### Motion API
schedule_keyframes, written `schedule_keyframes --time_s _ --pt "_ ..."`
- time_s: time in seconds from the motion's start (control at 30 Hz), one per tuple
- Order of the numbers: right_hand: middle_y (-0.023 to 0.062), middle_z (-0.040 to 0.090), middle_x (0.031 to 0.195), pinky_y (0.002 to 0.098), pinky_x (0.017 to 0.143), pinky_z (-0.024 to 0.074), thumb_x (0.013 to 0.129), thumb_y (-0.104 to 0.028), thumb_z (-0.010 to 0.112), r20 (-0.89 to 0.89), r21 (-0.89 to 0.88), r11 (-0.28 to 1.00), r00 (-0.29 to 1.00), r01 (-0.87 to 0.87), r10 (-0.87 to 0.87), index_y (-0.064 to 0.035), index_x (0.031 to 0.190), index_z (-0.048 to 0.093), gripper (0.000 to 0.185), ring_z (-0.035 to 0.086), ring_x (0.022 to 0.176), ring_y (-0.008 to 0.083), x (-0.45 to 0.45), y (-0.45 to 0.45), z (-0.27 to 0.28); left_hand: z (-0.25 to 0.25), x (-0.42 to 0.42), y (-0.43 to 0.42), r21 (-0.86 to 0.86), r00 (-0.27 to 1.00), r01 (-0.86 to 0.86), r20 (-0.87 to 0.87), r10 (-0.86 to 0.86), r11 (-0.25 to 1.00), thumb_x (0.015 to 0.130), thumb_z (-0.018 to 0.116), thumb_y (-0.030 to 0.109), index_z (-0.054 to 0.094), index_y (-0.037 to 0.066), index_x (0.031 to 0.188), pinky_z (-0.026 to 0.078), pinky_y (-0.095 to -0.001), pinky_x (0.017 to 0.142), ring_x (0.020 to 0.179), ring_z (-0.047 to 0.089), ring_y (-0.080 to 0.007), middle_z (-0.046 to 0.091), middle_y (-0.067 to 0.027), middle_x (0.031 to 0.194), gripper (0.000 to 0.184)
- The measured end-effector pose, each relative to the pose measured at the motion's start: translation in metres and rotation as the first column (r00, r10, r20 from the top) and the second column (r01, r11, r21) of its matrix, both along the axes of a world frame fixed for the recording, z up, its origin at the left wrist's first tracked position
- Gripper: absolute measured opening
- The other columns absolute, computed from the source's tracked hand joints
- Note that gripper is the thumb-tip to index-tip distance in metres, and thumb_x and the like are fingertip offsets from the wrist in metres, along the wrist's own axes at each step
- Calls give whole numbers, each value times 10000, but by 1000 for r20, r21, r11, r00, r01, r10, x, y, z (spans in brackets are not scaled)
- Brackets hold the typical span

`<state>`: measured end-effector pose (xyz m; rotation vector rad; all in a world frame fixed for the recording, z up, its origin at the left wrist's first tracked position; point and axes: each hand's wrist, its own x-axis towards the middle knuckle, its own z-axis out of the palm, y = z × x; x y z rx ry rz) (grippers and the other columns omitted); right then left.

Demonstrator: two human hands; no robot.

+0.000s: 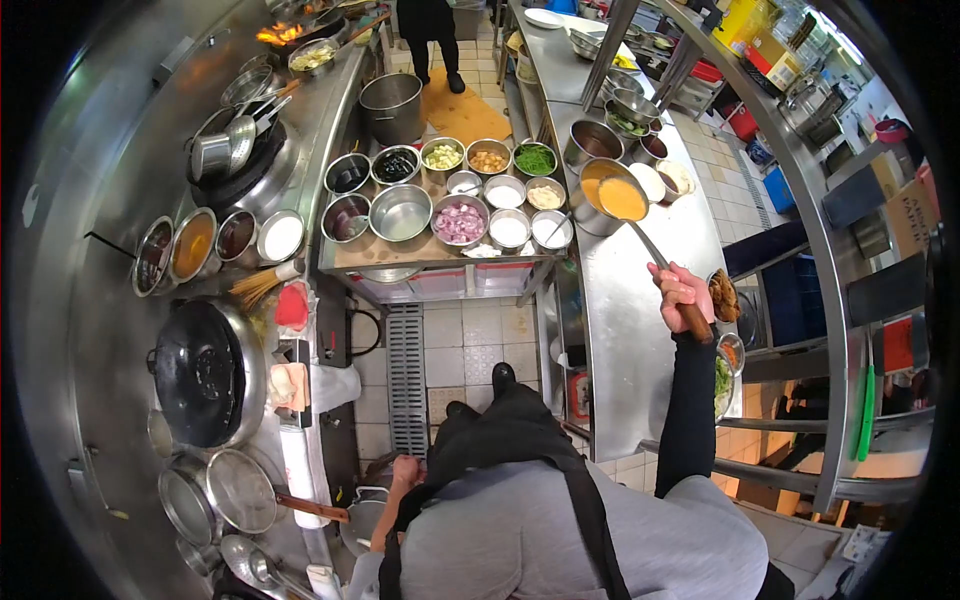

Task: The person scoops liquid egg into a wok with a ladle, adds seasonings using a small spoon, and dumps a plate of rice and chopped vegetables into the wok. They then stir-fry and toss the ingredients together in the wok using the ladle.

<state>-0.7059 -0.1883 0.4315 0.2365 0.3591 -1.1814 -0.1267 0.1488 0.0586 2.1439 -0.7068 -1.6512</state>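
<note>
My right hand (682, 296) is wrapped round the wooden handle of a ladle (624, 199). The ladle's bowl is full of orange-yellow liquid and overlaps the rim of a metal pot (590, 218) holding liquid of the same colour. Beneath the handle lies the steel counter (640, 330). My left hand (407, 471) hangs low beside my body with its fingers curled, near a metal pot (366, 520); whether it holds anything is hidden.
Bowls of chopped onion (460, 222), greens (535, 158) and powders stand on the middle table. A black wok (200, 372) sits at left. Flames (282, 34) rise at the far stove. Another person (430, 30) stands ahead. A shelf frame (800, 200) runs along the right.
</note>
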Motion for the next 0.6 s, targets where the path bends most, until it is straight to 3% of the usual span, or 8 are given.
schedule_keyframes --time_s 0.1,0.13,0.2,0.27,0.37,0.43,0.5,0.6 --pt "98 474 881 242 428 486 1127 -167 428 -21 0 1000 1000 0 0 192 1374 337 446 483 540 111 1 2 9 1 -4 1 0 999 42 34 -42 999 908 599 47 674 -64 847 480 -432 404 495 629 -286 635 -179 650 148" --pt "96 474 881 242 428 486 1127 -168 428 -35 -4 1000 999 2 -2 192 1372 342 444 481 539 111 -1 3 10 -32 7 14 -75 991 131 48 -127 989 900 599 46 678 -60 850 481 -430 405 498 631 -285 638 -179 658 142" --pt "94 475 881 242 428 486 1128 -169 429 -62 -20 1000 998 4 -5 192 1366 352 440 477 537 110 -4 2 15 -45 10 18 -107 989 128 85 -119 986 889 595 40 681 -52 849 484 -426 407 506 635 -284 642 -176 666 132" --pt "90 485 872 246 427 490 1138 -193 412 -61 -13 1000 998 13 -13 190 1383 356 458 477 520 119 -3 3 21 -28 -1 7 -27 990 -59 127 62 998 879 587 31 677 -42 839 488 -421 410 515 640 -284 641 -169 669 123" --pt "94 492 865 250 428 494 1138 -198 415 -69 -24 1000 998 0 -2 194 1378 357 464 479 516 121 -8 2 23 -14 -6 -5 67 982 -191 4 191 979 879 582 27 670 -33 833 495 -411 417 528 646 -286 639 -158 675 117" --pt "97 496 863 251 430 498 1138 -201 417 -84 -9 1000 996 -4 4 197 1376 359 467 480 512 123 -9 0 23 -47 6 6 -110 1000 13 -5 -13 994 885 579 28 669 -19 828 494 -410 419 519 633 -275 625 -142 665 116" --pt "96 482 875 242 429 479 1126 -165 432 -88 -5 1000 996 -1 1 196 1362 351 438 471 528 110 -8 0 24 -68 10 11 -183 994 112 25 -110 977 880 598 68 712 -4 845 513 -402 514 585 656 -269 655 -138 691 140" --pt "96 474 882 239 430 471 1120 -149 438 -82 6 1000 997 -2 2 194 1356 345 426 467 539 105 -9 0 21 -54 5 2 -57 999 26 25 -25 998 869 635 140 776 2 847 541 -385 675 693 694 -259 714 -137 735 198"
